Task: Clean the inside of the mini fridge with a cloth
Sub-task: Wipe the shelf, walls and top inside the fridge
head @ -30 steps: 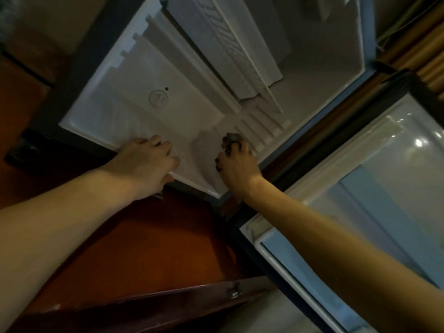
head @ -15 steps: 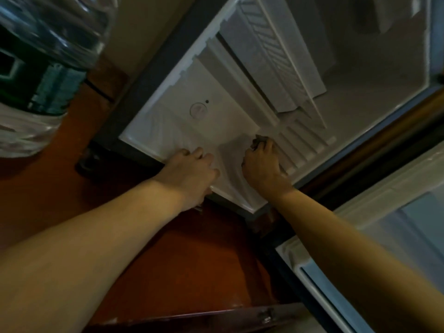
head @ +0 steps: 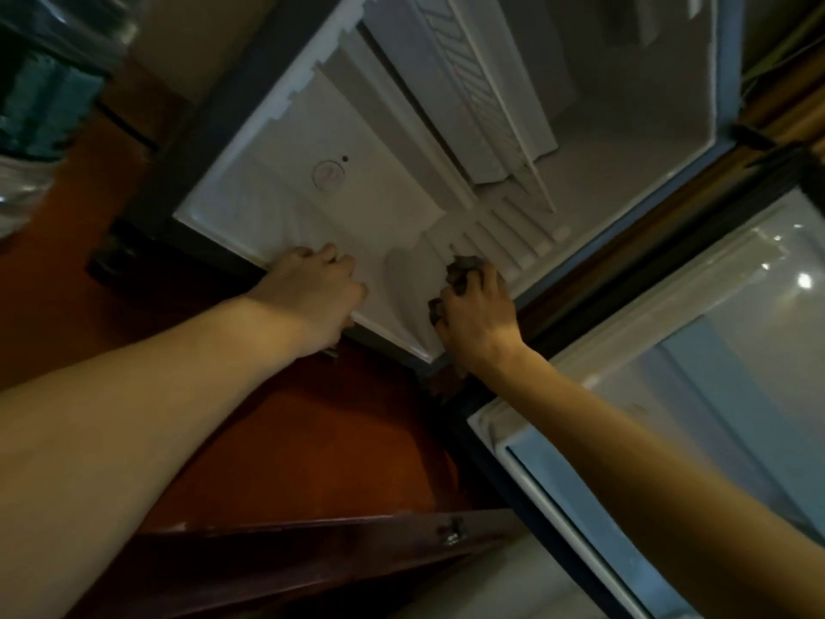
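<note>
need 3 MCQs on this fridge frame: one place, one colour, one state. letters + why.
1. Where does the left hand rest?
A. on the front edge of the mini fridge interior
B. on the fridge door
C. on the wire shelf

2. What colour is the cloth in the right hand?
A. bright yellow
B. dark grey
C. white

3. What state is the fridge door in?
A. shut
B. taken off
C. swung open

Key: 1 A, the hand lies on the white front lip of the interior; 2 B, a dark grey wad shows between the fingers; 3 C, the door's inner liner faces the camera at right.
</note>
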